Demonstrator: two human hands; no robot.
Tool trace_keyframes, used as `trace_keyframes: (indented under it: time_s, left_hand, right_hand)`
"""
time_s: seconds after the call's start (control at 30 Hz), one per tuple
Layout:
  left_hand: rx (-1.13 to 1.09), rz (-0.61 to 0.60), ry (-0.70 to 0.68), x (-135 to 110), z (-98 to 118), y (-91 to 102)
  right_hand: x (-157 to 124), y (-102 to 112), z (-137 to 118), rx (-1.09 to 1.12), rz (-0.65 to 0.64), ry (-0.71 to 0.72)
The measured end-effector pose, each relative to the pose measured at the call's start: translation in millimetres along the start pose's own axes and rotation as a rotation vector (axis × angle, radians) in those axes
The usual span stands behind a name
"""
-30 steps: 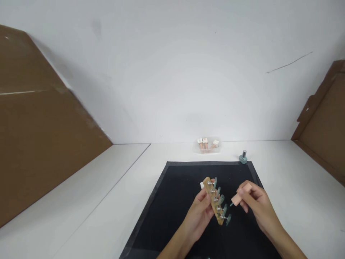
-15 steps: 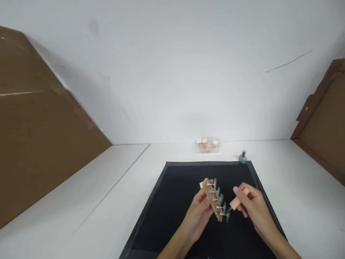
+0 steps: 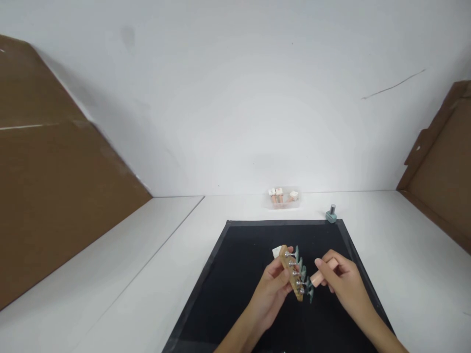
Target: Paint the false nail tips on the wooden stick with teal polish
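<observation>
While left hand (image 3: 273,287) holds wooden rack (image 3: 290,271), right hand (image 3: 342,282) pinches pink block (image 3: 319,275)

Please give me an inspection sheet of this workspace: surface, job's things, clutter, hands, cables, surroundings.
Surface: white table with a black mat in front of the person.
Job's things: wooden bar carrying a row of teal nail tips; pink cap, its end close to the lower tips.
Clutter: teal bottle at the mat's far right corner; clear tray of small pink pieces by the wall; white piece behind the bar.
Hands: left hand grips the bar; right hand pinches the cap.
Cables: nothing seen.
Surroundings: white wall; cardboard on both sides.
</observation>
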State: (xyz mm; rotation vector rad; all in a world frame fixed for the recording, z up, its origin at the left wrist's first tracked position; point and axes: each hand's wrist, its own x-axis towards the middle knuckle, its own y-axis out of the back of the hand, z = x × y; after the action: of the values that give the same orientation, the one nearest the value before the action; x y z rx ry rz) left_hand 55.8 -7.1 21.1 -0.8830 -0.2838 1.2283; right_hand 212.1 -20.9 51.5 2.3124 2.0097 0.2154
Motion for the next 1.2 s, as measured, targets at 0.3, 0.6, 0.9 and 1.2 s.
trace_keyframes:
  time_s: [0.3, 0.6, 0.9, 1.2]
  left_hand:
    - [0.058, -0.019, -0.001, -0.4, 0.6, -1.5]
    - [0.088, -0.027, -0.014, -2.8, 1.6, -3.0]
    - [0.126, -0.026, -0.021, -3.9, 0.6, -3.1]
    - [0.125, -0.04, -0.028, -6.1, 1.3, -4.9]
  right_hand:
    - [-2.0, 1.2, 0.8, -0.078, 0.022, 0.07]
    - [0.2, 0.3, 3.1, -0.083, 0.047, 0.062]
    - [0.7, 1.1, 0.2, -0.094, 0.073, 0.055]
    - [1.6, 2.1, 2.2, -0.093, 0.087, 0.055]
